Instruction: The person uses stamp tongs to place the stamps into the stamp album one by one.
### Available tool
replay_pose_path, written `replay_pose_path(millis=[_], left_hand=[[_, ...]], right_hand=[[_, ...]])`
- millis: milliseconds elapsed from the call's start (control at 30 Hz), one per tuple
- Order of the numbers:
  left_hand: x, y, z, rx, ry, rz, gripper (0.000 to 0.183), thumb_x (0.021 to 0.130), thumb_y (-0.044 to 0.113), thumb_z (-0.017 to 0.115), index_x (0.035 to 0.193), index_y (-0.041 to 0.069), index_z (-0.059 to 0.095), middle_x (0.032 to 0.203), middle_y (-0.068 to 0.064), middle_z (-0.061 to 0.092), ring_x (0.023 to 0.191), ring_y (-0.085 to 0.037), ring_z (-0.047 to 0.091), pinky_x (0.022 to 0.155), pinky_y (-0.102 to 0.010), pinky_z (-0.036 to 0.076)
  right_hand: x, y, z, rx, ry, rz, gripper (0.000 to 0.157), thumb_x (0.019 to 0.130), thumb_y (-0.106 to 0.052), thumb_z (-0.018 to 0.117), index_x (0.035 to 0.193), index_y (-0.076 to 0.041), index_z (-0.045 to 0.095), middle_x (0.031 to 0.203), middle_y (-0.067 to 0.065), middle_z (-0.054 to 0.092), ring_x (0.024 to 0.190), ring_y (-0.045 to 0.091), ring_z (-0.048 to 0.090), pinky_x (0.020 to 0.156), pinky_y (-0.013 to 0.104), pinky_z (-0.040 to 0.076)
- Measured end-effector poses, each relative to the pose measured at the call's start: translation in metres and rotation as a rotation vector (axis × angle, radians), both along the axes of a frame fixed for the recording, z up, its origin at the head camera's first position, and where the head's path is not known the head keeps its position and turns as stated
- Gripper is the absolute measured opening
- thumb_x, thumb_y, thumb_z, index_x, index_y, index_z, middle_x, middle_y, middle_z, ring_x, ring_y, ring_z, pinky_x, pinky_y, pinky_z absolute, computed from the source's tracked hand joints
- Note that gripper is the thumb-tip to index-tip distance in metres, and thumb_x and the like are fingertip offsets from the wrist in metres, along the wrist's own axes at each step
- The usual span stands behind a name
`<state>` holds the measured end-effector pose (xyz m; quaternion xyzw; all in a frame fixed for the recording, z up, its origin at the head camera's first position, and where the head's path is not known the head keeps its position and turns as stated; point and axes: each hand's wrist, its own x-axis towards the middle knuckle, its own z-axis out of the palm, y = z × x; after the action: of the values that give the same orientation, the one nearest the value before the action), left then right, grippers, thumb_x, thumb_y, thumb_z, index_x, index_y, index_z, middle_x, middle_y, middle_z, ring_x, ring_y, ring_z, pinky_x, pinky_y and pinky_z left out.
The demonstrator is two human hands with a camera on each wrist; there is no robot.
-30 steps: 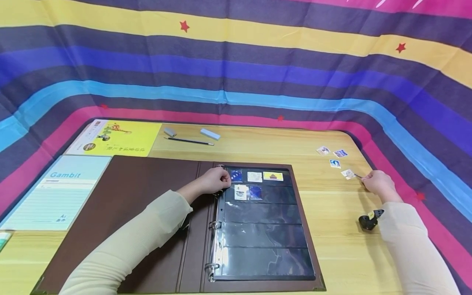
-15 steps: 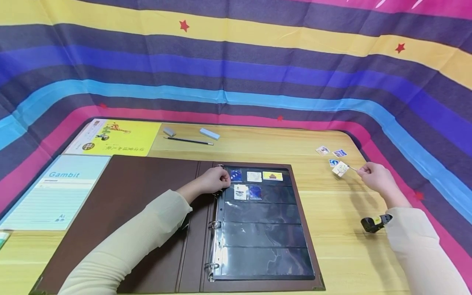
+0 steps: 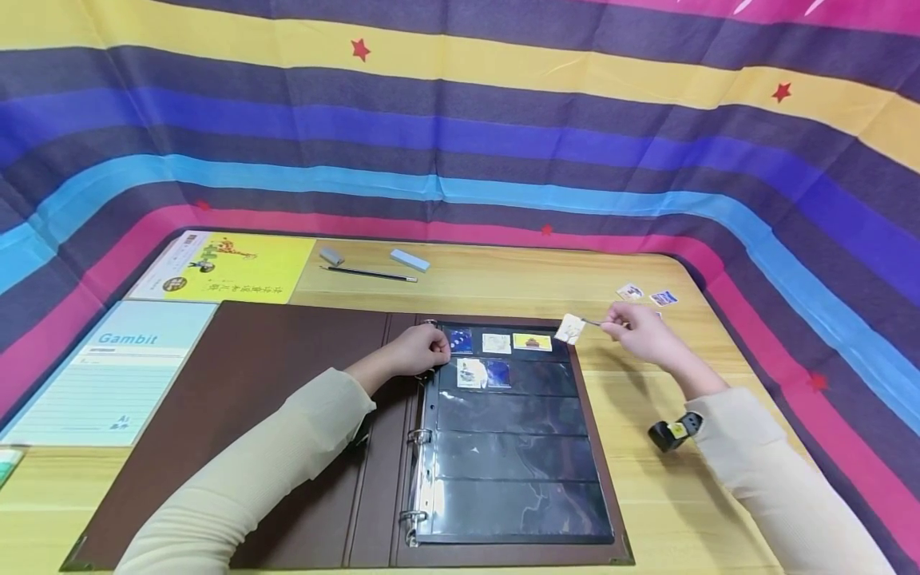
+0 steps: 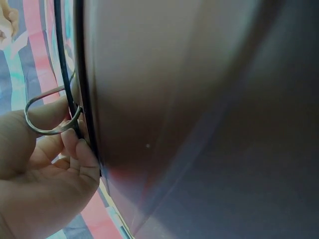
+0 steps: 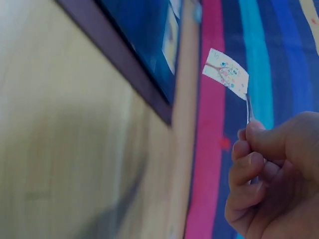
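An open brown stamp album (image 3: pixel 316 383) lies on the table, its black pocket page (image 3: pixel 513 455) held by metal rings. My left hand (image 3: pixel 413 351) pinches that page's edge at its upper left corner, close to the top ring (image 4: pixel 32 117). My right hand (image 3: pixel 640 329) grips thin metal tweezers (image 5: pixel 249 107) between thumb and fingers. From their tips hangs a pale stamp (image 3: pixel 570 328) with a tree design, above the page's upper right corner. Several stamps fill parts of the top two rows, among them a yellow one (image 3: pixel 532 343) and a dark blue one (image 3: pixel 497 374).
Loose stamps (image 3: pixel 664 297) lie at the table's back right, partly behind the right hand. A pencil (image 3: pixel 370 275), a white eraser (image 3: pixel 410 260) and a grey one (image 3: pixel 331 256) lie behind the album. A yellow book (image 3: pixel 244 267) and a pale blue notebook (image 3: pixel 108 375) are at left.
My right hand has lifted the pale stamp off the table with the tweezers and carried it left to the album page's corner. The left hand has stayed in place.
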<state>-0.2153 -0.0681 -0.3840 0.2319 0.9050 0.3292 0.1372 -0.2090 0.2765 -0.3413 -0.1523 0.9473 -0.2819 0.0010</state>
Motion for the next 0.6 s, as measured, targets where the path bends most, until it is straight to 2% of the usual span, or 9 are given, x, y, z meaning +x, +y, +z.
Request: replay_pose_path(millis=[133, 267, 433, 600], left_hand=[[0.000, 0.000, 0.000, 0.006, -0.001, -0.001, 0.012, 0.075, 0.004, 0.051, 0.065, 0.009, 0.053, 0.055, 0.002, 0.042, 0.056, -0.011, 0.042, 0.063, -0.026, 0.035], [0.001, 0.000, 0.001, 0.010, -0.003, -0.001, 0.013, 0.074, 0.002, 0.050, 0.064, 0.008, 0.052, 0.054, 0.002, 0.041, 0.054, -0.011, 0.041, 0.062, -0.026, 0.034], [0.000, 0.000, 0.000, 0.009, 0.002, -0.003, 0.012, 0.074, 0.002, 0.050, 0.064, 0.009, 0.052, 0.055, 0.002, 0.042, 0.056, -0.011, 0.042, 0.063, -0.025, 0.035], [0.000, -0.001, 0.000, 0.005, -0.001, 0.003, 0.011, 0.075, 0.004, 0.052, 0.065, 0.009, 0.053, 0.057, 0.002, 0.043, 0.058, -0.011, 0.043, 0.064, -0.026, 0.035]], right_hand=[[-0.006, -0.027, -0.009, -0.001, -0.038, 0.080, 0.010, 0.081, -0.009, 0.050, 0.073, -0.004, 0.049, 0.065, 0.004, 0.046, 0.058, 0.015, 0.042, 0.052, 0.029, 0.036], [-0.011, -0.046, -0.016, 0.010, -0.057, 0.116, 0.009, 0.080, -0.008, 0.051, 0.071, -0.006, 0.049, 0.063, 0.002, 0.045, 0.057, 0.016, 0.041, 0.053, 0.029, 0.035], [-0.016, -0.058, -0.024, 0.039, -0.058, 0.144, 0.010, 0.080, -0.006, 0.051, 0.071, -0.007, 0.049, 0.061, 0.001, 0.044, 0.055, 0.015, 0.041, 0.052, 0.028, 0.034], [-0.015, -0.061, -0.030, 0.080, -0.050, 0.195, 0.011, 0.079, -0.005, 0.052, 0.069, -0.007, 0.049, 0.057, -0.001, 0.044, 0.051, 0.013, 0.041, 0.050, 0.027, 0.034]])
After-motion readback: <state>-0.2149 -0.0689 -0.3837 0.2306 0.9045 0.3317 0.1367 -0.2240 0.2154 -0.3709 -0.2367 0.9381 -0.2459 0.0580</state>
